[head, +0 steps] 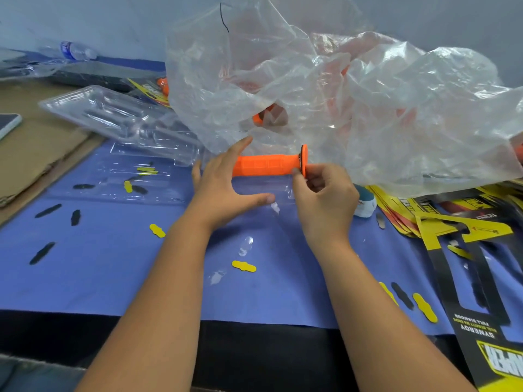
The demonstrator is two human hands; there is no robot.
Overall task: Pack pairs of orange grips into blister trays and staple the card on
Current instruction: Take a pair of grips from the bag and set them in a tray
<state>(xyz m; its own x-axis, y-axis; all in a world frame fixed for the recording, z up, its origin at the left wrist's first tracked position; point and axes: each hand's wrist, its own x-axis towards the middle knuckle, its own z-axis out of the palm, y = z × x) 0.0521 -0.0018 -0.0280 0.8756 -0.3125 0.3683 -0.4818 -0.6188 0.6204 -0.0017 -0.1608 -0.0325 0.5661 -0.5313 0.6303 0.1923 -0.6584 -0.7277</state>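
Observation:
An orange grip lies horizontally in a clear blister tray on the blue cloth, its flange end to the right. My right hand pinches the grip's flange end. My left hand rests flat on the tray with fingers straight, beside the grip's left end. More orange grips show through a big crumpled clear plastic bag behind. Black-and-yellow cards lie at the right.
A stack of empty clear trays sits at the left, with cardboard beyond. A white-and-teal stapler lies by my right hand. Yellow and black punch-out scraps litter the cloth. A water bottle lies at the back left.

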